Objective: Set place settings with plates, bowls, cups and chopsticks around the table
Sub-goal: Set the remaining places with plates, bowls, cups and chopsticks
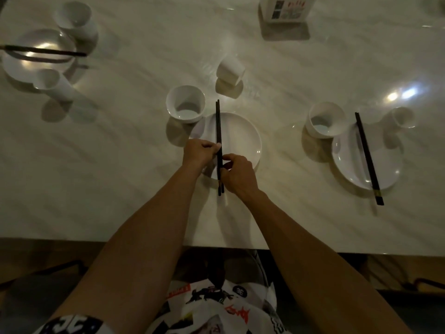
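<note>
A pair of black chopsticks (pixel 218 126) lies lengthwise over the left part of a white plate (pixel 240 138) in front of me. My left hand (pixel 198 153) pinches them from the left and my right hand (pixel 237 174) pinches them from the right, lower down. A white bowl (pixel 185 103) stands at the plate's upper left, and a white cup (pixel 230 68) stands beyond it. To the right sits another setting: plate (pixel 346 162), bowl (pixel 325 119), cup (pixel 403 116) and chopsticks (pixel 367 157). A third setting with plate (pixel 24 68), bowl (pixel 73 14), cup (pixel 49 79) and chopsticks (pixel 45 51) is at the far left.
The pale marble table (pixel 120 165) ends at its near edge just before my body. A box-shaped holder (pixel 284 10) stands at the back centre-right. Dark chair frames show below the table edge at both lower corners.
</note>
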Demonstrator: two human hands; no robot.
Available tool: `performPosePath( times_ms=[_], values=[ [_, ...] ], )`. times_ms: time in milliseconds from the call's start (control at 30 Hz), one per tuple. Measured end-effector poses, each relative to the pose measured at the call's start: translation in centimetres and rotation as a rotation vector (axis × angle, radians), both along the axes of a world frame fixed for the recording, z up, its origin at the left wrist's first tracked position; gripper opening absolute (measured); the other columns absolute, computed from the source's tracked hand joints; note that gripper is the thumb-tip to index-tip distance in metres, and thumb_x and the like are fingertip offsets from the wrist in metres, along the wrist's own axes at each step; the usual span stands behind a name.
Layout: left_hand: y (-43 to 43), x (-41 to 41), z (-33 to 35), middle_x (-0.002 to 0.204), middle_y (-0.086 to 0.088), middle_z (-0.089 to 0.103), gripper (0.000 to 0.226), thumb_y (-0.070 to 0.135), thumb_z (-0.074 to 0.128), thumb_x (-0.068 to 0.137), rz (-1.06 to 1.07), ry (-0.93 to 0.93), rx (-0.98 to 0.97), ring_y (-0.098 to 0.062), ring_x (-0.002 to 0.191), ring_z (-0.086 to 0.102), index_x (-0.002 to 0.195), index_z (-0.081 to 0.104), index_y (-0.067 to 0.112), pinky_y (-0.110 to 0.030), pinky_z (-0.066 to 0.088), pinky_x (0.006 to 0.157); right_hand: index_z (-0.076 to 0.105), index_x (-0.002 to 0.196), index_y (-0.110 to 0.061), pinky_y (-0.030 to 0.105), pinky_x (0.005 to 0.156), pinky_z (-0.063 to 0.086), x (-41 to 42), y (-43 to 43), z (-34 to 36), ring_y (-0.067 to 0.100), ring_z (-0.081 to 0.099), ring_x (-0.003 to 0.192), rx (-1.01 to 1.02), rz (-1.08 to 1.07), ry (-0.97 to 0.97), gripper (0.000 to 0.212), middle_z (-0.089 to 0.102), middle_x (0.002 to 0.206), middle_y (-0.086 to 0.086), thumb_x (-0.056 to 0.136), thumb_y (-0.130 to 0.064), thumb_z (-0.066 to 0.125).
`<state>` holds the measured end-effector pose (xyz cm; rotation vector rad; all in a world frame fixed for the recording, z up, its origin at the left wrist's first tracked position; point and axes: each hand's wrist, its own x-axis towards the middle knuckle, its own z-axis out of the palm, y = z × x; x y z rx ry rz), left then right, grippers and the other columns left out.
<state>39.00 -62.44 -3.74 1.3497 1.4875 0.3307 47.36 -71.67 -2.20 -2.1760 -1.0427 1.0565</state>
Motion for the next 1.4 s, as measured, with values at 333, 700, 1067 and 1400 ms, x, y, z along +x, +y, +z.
performPosePath(
  times_ms=[333,700,1067,1400],
  values=[
    [0.2,-0.2,0.4,0.096,0.0,0.073,0.028,0.04,0.069,0.086,0.024,0.018,0.039,-0.013,0.088,0.067,0.101,0.072,0.016,-0.038,0.055,0.087,0.057,0.128,-0.013,0.018,0.078,0.044,1.7,1.2,-0.3,0.01,0.061,0.094,0.07,-0.083,-0.128,0.041,0.066,0.114,0.004,0.09,-0.028,0.065],
    [4.7,-0.8,0.7,0.138,-0.011,0.048,0.055,0.043,0.067,0.081,0.0,0.391,0.967,-0.032,0.126,0.043,0.127,0.056,0.016,-0.041,0.035,0.1,0.028,0.144,-0.01,0.039,0.094,0.043,11.7,18.7,1.8,0.033,0.041,0.125,0.101,0.174,-0.518,0.073,0.037,0.139,0.015,0.085,-0.026,0.067],
    [10.2,-1.8,-0.8,0.16,-0.006,0.017,0.121,0.053,0.083,0.063,-0.117,0.356,0.553,-0.026,0.147,0.014,0.154,0.011,0.018,-0.047,0.02,0.117,0.021,0.146,-0.011,0.04,0.088,0.045,13.5,24.6,-1.2,0.032,0.05,0.118,0.043,0.265,-0.449,0.08,0.045,0.132,0.015,0.082,-0.021,0.066],
    [10.2,-1.3,-1.3,0.16,-0.008,0.015,0.11,0.05,0.079,0.069,-0.142,0.312,0.573,-0.028,0.147,0.01,0.153,0.017,0.015,-0.048,0.021,0.116,0.034,0.122,-0.01,0.032,0.074,0.044,11.9,15.2,-1.8,0.028,0.061,0.098,0.262,-0.277,-0.233,0.068,0.054,0.117,0.006,0.07,-0.027,0.075]
  ],
)
